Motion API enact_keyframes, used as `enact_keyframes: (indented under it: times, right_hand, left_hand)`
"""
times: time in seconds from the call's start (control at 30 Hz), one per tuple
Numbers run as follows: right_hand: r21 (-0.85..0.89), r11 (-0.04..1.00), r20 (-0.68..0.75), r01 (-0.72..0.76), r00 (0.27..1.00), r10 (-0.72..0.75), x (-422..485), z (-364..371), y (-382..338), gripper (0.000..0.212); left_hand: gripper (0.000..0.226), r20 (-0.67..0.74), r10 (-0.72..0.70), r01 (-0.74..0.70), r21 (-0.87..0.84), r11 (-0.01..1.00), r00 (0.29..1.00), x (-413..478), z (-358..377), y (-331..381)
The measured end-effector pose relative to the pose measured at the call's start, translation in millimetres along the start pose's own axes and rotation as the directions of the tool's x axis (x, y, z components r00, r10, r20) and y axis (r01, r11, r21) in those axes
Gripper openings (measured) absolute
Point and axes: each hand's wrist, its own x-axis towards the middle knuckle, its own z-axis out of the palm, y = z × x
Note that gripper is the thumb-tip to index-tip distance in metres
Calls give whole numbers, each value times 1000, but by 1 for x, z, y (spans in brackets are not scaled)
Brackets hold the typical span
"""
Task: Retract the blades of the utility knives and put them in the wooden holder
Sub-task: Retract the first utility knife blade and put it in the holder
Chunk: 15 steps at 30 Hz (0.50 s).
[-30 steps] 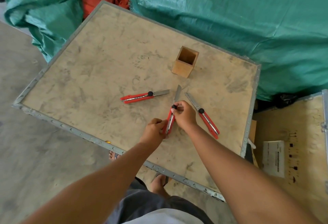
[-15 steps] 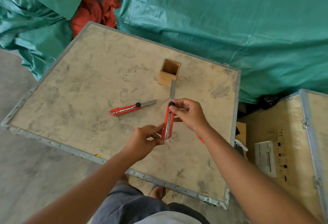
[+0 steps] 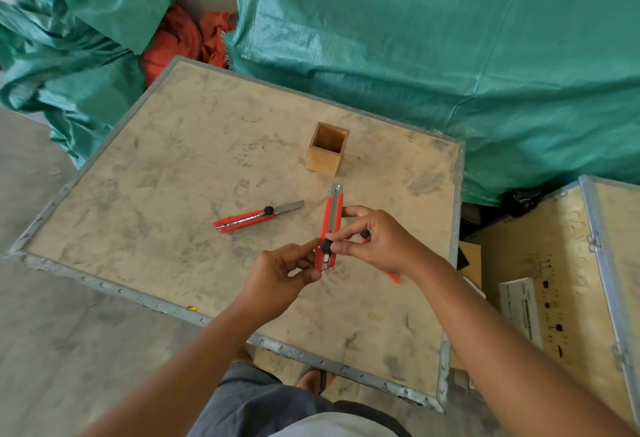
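Holding the red utility knife (image 3: 331,225) steady by its near end is what matters now, I'd say, while the slider button (image 3: 326,245) is drawn all the way back; only a sliver of blade tip (image 3: 336,188) shows at the far end, so a little more travel should hide it. The left hand (image 3: 277,279) pinches the knife's near end between thumb and fingers. The right hand (image 3: 372,240) is closed on the black button, its other fingers curled around the body. A second knife (image 3: 254,217), blade out, lies on the counter (image 3: 166,194) to the left; the wooden holder (image 3: 327,152) stands just beyond, empty.
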Motion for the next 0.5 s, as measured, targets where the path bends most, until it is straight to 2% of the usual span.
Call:
enact_keyframes:
  times: [0.2, 0.3, 0.37, 0.5]
  right_hand:
    - [-105, 994, 15, 42, 999, -40, -7, 3, -11, 32]
    - [-81, 995, -65, 63, 996, -68, -10, 8, -13, 20]
    - [-101, 992, -119, 73, 989, -84, -10, 10, -13, 20]
    - [-116, 988, -92, 102, 989, -113, -12, 12, -13, 26]
  left_hand:
    - [55, -14, -2, 1, -27, 1000, 1000, -1, 1, 5]
    - [56, -24, 16, -16, -27, 999, 1000, -1, 2, 8]
    - [57, -29, 28, -28, -21, 999, 999, -2, 2, 9]
    - [59, -48, 21, -22, -20, 1000, 999, -1, 0, 9]
